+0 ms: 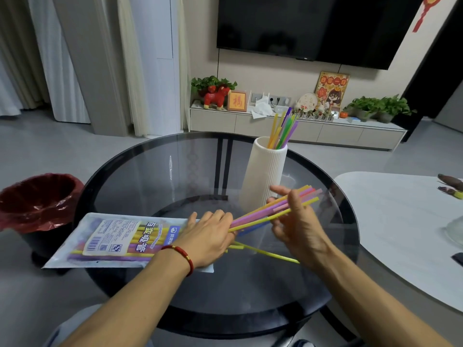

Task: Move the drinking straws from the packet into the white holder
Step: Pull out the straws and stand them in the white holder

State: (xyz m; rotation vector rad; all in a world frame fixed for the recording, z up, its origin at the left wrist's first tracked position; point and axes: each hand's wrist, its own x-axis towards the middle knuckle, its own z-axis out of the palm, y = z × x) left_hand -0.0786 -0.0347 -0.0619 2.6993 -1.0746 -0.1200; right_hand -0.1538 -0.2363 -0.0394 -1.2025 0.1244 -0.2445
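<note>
- Bundle of straws [253, 216] half out of the packet [117, 240], long axis running from lower left at the packet mouth up to the right, free tips ending beside the foot of the white holder [266, 171].
- Right hand [298, 221] closed round the bundle's outer part, fingers curled about it with the forefinger stretched out toward the holder; nearer of the two to the holder, just in front of it and below its rim.
- Left hand [208, 239] flat on the packet's open end, fingers spread and fairly straight, pressing it to the glass counter [160, 176]; gripping nothing that can be made out.
- Holder upright, already carrying some straws [281, 128] leaning out of its mouth; mouth well above the bundle, so probably a lift and a tilt to vertical needed before the drop.
- Two stray yellow straws [265, 252] loose on the counter between the wrists, likely to roll.
- More straws visible inside the packet.
- Packet label: large Chinese characters 百变吸管, blue brand patch, barcode and a round "S" mark; small print too fine to read.
- On the far shelf, a framed sign [236, 101] with the character 福.
</note>
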